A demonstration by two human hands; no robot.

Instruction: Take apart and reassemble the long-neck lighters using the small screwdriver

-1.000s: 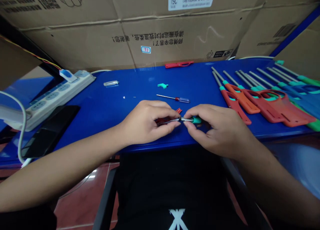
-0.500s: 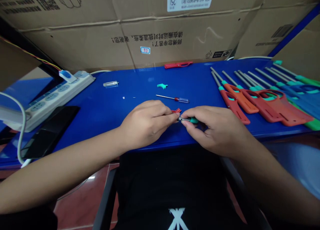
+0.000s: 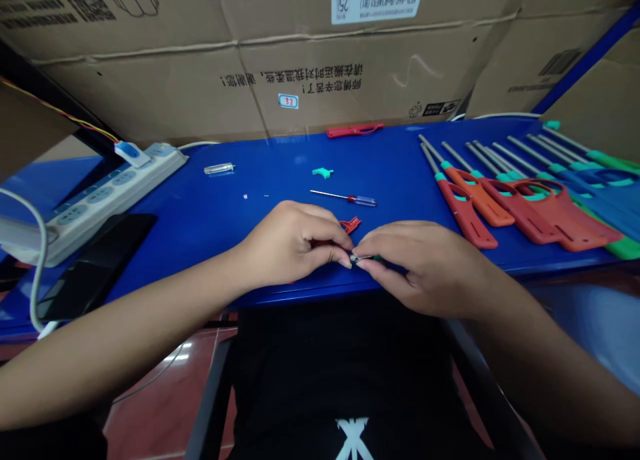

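a red plastic part (image 3: 350, 225) is being held just above the near edge of the table, with its notched end showing past the fingers of the left hand (image 3: 290, 243) and the rest mostly hidden. it is being pinched between that hand's thumb and curled fingers, which are pressed closely together. a small screwdriver (image 3: 361, 258) is being pinched in the right hand (image 3: 420, 267), its fingers drawn in so tightly that only the steel shaft and a sliver of green handle are being shown. its tip is being held right beside the left fingertips, though whether it touches the part cannot be told. on the blue table (image 3: 395, 155), a loose screwdriver (image 3: 350, 198) with a red and clear handle is being shown just beyond the hands, with a teal clip (image 3: 323, 173) and a clear tube (image 3: 219, 169) farther off. utility lighters (image 3: 500, 200) are being laid in a row at the right, a red strip (image 3: 355, 131) is being seen along the far edge, and a power strip (image 3: 115, 200) and a phone (image 3: 95, 267) are being seen at the left.
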